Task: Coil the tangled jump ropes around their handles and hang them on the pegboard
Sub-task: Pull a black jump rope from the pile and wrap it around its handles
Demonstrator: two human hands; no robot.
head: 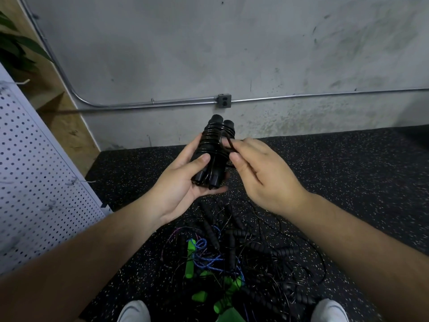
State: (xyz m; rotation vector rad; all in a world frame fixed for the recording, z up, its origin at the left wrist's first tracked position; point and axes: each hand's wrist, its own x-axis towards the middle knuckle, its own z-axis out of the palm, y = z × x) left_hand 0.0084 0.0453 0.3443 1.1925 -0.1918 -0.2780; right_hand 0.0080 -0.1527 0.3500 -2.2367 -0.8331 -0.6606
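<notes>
Far side: stained grey concrete wall (232,43), metal conduit (325,92) running along it into an outlet box (224,101) at centre. Black speckled rubber floor (348,170) under me. Far left: plywood panel (67,126), dark plant leaves (16,47) above it. My white shoes at the near edge, left shoe (134,312), right shoe (329,311)

No readable text, label, brand or number shows on anything here.

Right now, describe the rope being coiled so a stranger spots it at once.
Below the wall outlet, the left hand grips two black handles side by side. Unlike the tangled pile on the floor, this jump rope is wound tightly around them, a loop pinched by the right hand.
</notes>
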